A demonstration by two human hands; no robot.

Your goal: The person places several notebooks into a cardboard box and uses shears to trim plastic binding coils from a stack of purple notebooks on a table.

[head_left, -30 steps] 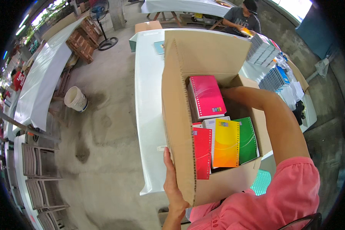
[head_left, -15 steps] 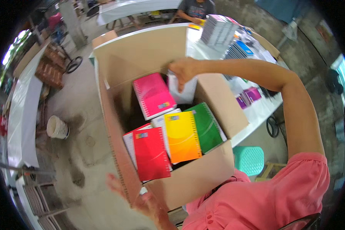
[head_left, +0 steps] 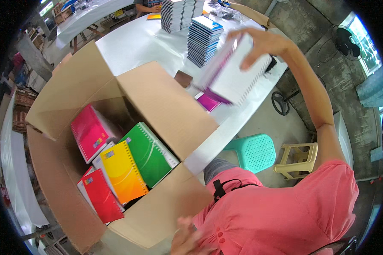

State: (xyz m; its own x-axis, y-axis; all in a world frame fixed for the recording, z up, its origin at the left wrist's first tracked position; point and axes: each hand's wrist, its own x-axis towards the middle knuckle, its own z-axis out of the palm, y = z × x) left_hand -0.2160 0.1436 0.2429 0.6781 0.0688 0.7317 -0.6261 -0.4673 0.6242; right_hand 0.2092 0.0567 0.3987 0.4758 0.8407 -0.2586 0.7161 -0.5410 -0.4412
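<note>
My right hand [head_left: 261, 44] grips a small stack of spiral notebooks [head_left: 238, 78] with white backs and purple covers, tilted and blurred, above the table. More purple notebooks [head_left: 209, 101] lie under it on the tabletop. My left hand [head_left: 189, 238], blurred, is low by the box's near flap, its fingers apart and nothing seen in them. The open cardboard box [head_left: 166, 106] holds spiral notebooks: pink [head_left: 90, 131] at the back, green [head_left: 148, 153] on the right, yellow [head_left: 122, 172] in the middle and red [head_left: 101, 195] in front.
On the white-covered table [head_left: 136, 44] stand a tall grey notebook stack [head_left: 176, 17] and a blue-edged one [head_left: 203, 40]. A turquoise stool [head_left: 257, 153] and a cream stool [head_left: 297, 159] are at the right. Another person's hand [head_left: 156, 7] shows at the far edge.
My right hand has gone from inside the box to above the table, carrying the notebook stack. My left hand has come away from the box's near left corner. The view has turned right.
</note>
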